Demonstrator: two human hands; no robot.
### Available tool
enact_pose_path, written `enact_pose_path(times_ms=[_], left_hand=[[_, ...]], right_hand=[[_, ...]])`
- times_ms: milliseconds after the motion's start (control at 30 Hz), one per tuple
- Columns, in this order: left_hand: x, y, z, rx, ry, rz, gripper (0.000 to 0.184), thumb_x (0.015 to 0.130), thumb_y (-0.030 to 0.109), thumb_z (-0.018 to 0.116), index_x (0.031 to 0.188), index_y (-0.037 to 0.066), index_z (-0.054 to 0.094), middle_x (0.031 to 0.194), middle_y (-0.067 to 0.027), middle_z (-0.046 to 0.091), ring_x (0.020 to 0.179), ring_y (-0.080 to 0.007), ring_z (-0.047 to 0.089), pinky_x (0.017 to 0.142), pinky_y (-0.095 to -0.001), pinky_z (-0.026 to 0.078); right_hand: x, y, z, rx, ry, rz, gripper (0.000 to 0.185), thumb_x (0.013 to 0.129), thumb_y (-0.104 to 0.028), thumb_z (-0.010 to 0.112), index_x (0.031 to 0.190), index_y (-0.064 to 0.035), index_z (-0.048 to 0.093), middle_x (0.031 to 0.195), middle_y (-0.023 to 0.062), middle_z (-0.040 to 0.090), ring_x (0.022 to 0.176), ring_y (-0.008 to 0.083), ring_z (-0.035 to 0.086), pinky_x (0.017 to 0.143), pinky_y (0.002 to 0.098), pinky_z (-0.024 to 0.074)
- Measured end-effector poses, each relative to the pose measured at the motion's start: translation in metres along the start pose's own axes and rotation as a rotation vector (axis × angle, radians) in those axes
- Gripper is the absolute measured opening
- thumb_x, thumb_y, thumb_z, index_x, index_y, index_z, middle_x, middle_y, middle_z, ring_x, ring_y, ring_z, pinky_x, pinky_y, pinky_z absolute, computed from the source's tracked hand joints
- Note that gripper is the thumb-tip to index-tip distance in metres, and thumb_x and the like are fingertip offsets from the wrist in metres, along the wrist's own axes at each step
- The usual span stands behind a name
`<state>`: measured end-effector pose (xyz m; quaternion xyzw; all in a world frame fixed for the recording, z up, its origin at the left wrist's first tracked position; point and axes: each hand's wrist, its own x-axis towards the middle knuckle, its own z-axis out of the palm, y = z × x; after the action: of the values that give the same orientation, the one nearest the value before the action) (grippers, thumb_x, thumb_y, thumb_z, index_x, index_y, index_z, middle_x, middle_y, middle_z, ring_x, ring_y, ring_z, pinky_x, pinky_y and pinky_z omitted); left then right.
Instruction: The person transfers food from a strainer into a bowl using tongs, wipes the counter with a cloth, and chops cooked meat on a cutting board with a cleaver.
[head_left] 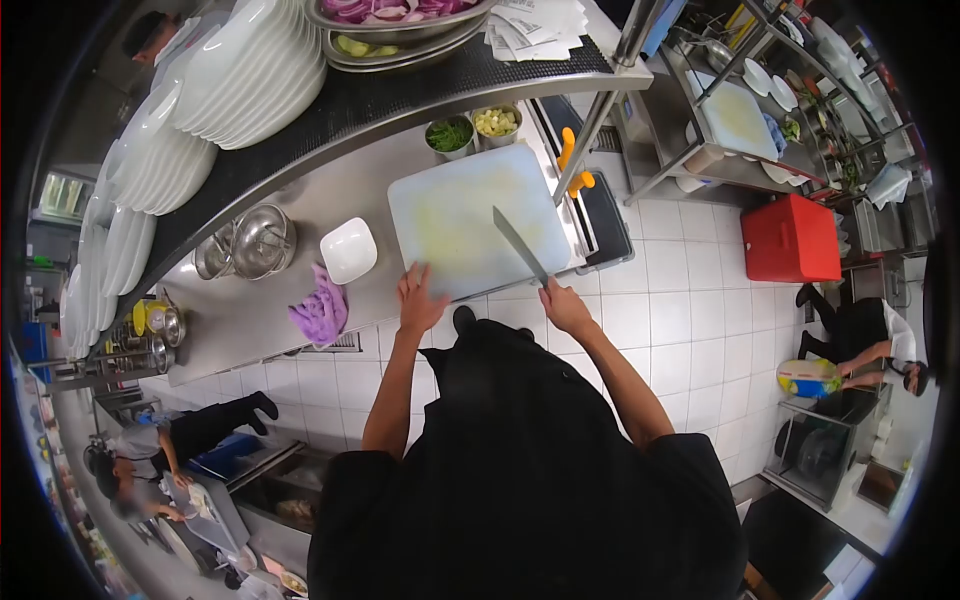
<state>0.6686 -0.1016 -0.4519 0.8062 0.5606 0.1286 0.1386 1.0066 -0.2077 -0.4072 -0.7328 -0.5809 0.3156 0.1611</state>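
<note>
A stained white cutting board point(450, 215) lies on the steel counter in front of me. My right hand point(567, 308) is closed round the handle of a kitchen knife point(518, 241), whose blade lies over the board's right part, pointing away to the left. My left hand point(420, 300) is at the board's near left edge, fingers spread and holding nothing. Beyond the board stand a metal container of chopped greens point(450, 134) and one of pale yellow pieces point(496, 122). Left of the board are a white square bowl point(348, 250) and a crumpled purple cloth point(320, 306).
Metal bowls point(262, 241) stand farther left. A shelf point(400, 125) overhead carries stacked white plates point(255, 75) and a dish of sliced red onion point(395, 10). Orange handles point(575, 165) stick up right of the board. One person bends at far right, another works at lower left.
</note>
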Motion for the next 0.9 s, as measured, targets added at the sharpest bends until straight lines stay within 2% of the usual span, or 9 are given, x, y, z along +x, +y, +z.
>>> enact_pose_path(times_ms=[67,167,267,367,567,667,767,867,900], left_hand=[[0.013,0.009,0.005,-0.063,0.037,0.084,0.066,0.084,0.03,0.073,0.144,0.012,0.052,0.147,-0.0107,0.045,0.133,-0.0373,0.041,0.112,-0.0523,0.032],[0.027,0.024,0.015,-0.122,0.05,0.1,0.051,0.085,0.021,0.07,0.135,0.011,0.061,0.136,-0.0093,0.05,0.126,-0.0332,0.046,0.107,-0.0503,0.036],[0.044,0.037,0.023,-0.152,0.1,0.09,0.045,0.085,0.013,0.067,0.13,0.011,0.065,0.131,-0.0086,0.052,0.12,-0.0318,0.048,0.102,-0.0483,0.039],[0.049,0.047,0.029,-0.17,0.131,0.095,0.042,0.085,0.009,0.066,0.126,0.012,0.068,0.128,-0.008,0.054,0.118,-0.0317,0.05,0.099,-0.046,0.041],[0.05,0.056,0.027,-0.256,0.089,0.13,0.034,0.085,0.009,0.067,0.117,0.014,0.074,0.121,-0.0079,0.057,0.115,-0.0313,0.052,0.098,-0.0457,0.042],[0.054,0.056,0.03,-0.267,0.132,0.154,0.027,0.085,0.01,0.068,0.112,0.013,0.074,0.116,-0.0078,0.059,0.111,-0.0311,0.055,0.097,-0.0456,0.043],[0.062,0.06,0.034,-0.253,0.18,0.134,0.017,0.086,0.012,0.069,0.102,0.012,0.073,0.11,-0.0076,0.061,0.106,-0.0311,0.057,0.094,-0.0457,0.044],[0.072,0.066,0.041,-0.203,0.199,0.085,0.008,0.086,0.013,0.07,0.093,0.011,0.07,0.103,-0.0075,0.061,0.103,-0.0313,0.058,0.09,-0.046,0.045],[0.074,0.066,0.044,-0.18,0.201,0.069,0.006,0.086,0.014,0.07,0.091,0.011,0.069,0.101,-0.0075,0.061,0.102,-0.0314,0.058,0.089,-0.0461,0.045]], right_hand=[[0.007,0.011,-0.003,0.211,-0.009,-0.063,0.034,0.102,-0.033,0.055,0.102,0.0007,0.059,0.08,0.0251,0.069,0.075,0.0432,0.068,0.066,0.0509,0.052],[-0.004,0.009,-0.021,0.436,-0.169,0.196,0.038,0.102,-0.037,0.057,0.093,0.0007,0.058,0.072,0.0159,0.065,0.063,0.0296,0.064,0.06,0.0432,0.0484],[-0.02,0.018,-0.019,0.404,-0.08,0.07,0.035,0.103,-0.037,0.056,0.094,-0.003,0.056,0.063,0.0017,0.051,0.051,0.0102,0.047,0.047,0.0318,0.0411],[-0.036,0.023,-0.02,0.513,-0.173,0.198,0.034,0.103,-0.038,0.055,0.096,-0.0041,0.057,0.063,0.0003,0.05,0.051,0.0101,0.047,0.046,0.0304,0.0394],[-0.053,0.017,-0.024,0.6,-0.2,0.273,0.029,0.105,-0.033,0.054,0.099,-0.0045,0.056,0.064,-0.0007,0.049,0.05,0.0089,0.044,0.044,0.0297,0.0371],[-0.059,0.01,-0.021,0.711,-0.2,0.322,0.028,0.105,-0.032,0.055,0.097,-0.0046,0.056,0.064,-0.0009,0.048,0.05,0.0086,0.043,0.043,0.0293,0.0362],[-0.065,0.007,-0.02,0.714,-0.188,0.355,0.034,0.102,-0.035,0.058,0.089,-0.0046,0.055,0.063,0.0008,0.049,0.052,0.009,0.044,0.045,0.0318,0.0387],[-0.071,0.013,-0.012,0.61,-0.153,0.314,0.035,0.102,-0.035,0.059,0.09,-0.0026,0.055,0.063,0.0069,0.054,0.053,0.0193,0.052,0.052,0.0379,0.0434],[-0.072,0.017,-0.008,0.52,-0.116,0.265,0.034,0.102,-0.034,0.058,0.092,-0.0019,0.055,0.064,0.0102,0.056,0.055,0.0254,0.054,0.055,0.0411,0.0445]])
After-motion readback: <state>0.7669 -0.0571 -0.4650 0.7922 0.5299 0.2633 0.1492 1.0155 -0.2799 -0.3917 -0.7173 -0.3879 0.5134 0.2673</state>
